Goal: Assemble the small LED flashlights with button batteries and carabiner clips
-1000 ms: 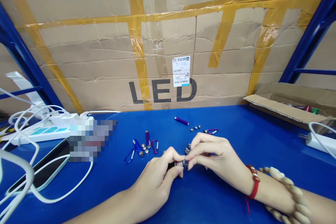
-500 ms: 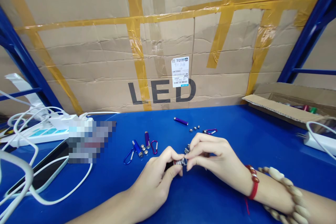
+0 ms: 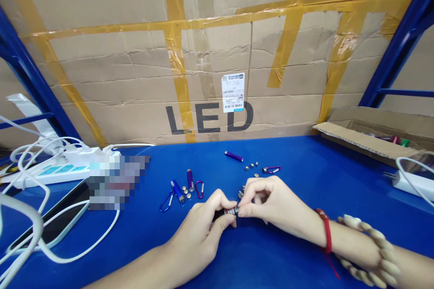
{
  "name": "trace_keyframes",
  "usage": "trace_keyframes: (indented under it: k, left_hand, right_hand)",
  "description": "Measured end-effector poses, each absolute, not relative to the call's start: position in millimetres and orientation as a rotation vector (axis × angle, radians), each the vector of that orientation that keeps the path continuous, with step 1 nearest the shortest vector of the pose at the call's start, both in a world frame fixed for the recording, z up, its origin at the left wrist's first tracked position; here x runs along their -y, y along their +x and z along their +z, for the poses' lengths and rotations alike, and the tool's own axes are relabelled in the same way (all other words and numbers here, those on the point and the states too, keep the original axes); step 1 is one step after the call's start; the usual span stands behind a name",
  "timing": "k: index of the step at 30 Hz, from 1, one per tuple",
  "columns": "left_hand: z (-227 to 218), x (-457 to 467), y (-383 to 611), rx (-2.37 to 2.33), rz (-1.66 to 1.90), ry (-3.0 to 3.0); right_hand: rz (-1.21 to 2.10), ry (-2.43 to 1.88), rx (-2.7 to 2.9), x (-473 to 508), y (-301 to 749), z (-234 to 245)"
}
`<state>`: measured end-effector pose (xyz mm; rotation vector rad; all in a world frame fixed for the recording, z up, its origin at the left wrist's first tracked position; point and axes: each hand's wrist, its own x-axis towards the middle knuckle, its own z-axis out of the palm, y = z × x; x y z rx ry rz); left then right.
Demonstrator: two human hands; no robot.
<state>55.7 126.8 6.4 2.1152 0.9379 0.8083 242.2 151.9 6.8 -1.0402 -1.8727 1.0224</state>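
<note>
Both hands are raised slightly over the counter [image 3: 135,257], near one another, with a small dark tube [image 3: 229,211] between them. Left hand [image 3: 205,230]: thumb below and forefinger above, pinching the tube; its black rear part runs back into the grip and is mostly covered. The red-marked, silvery front part projects past the left fingertips, pointing right. Right hand [image 3: 278,203]: thumb and forefinger drawn together in a pinch at that silvery end, remaining fingers curled. What exactly sits between the right fingertips is too small to tell. The tube lies roughly level.

Beyond the right hand's fingers, small metal pieces [image 3: 241,193] lie partly hidden. A lone silver disc [image 3: 256,175] rests just past the right knuckles, and a purple carabiner [image 3: 272,170] near it. Farther out: three small silver bits [image 3: 251,165] in a row and a purple tube [image 3: 233,156] lying aslant.

Left of and beyond the left hand: blue tube [image 3: 177,191], blue carabiner [image 3: 166,201], second purple tube [image 3: 190,179], four silver cells [image 3: 186,192] between the two tubes, magenta carabiner [image 3: 200,189]. All lie well apart from the held tube.

Right wrist: red bracelet [image 3: 327,235], beaded bracelet [image 3: 386,257].
</note>
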Motion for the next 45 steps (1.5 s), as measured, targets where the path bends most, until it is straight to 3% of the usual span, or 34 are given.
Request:
trace_keyframes:
  k: [5, 35, 45]
  left_hand:
    - [3.7, -126.3, 54.8, -0.934, 0.789, 2.159]
    - [4.6, -125.4, 58.9, -1.051, 0.907, 1.922]
    - [2.3, -123.6, 56.0, -0.975, 0.896, 2.089]
  right_hand:
    - [1.384, -1.115, 1.804, -156.1, 242.7, 6.9]
    - [1.403, -1.207, 1.754, -155.0, 240.4, 9.6]
    - [1.527, -1.126, 1.741, -155.2, 241.5, 11.2]
